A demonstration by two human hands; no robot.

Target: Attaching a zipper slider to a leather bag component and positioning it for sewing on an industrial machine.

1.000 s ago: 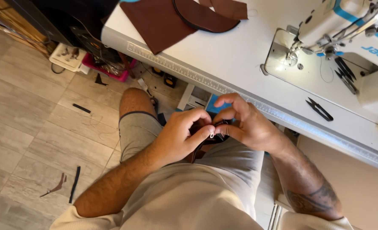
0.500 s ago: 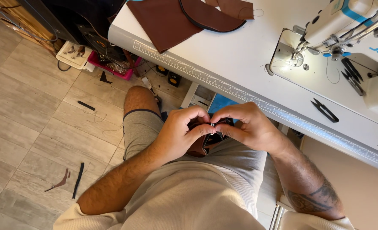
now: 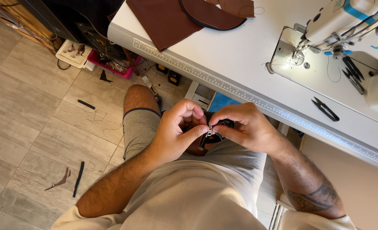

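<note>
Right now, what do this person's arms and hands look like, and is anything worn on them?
Both hands, the left hand and the right hand, are bare, with no gloves and no rings or watch that I can see. The forearms are bare and hairy. The right forearm carries a dark tattoo near the elbow. Cream ribbed sleeves are pushed up to the elbows.

Soft daylight is filling the scene evenly; a small lamp is glaring on the sewing machine (image 3: 325, 38) bed; shadows are lying faint.
</note>
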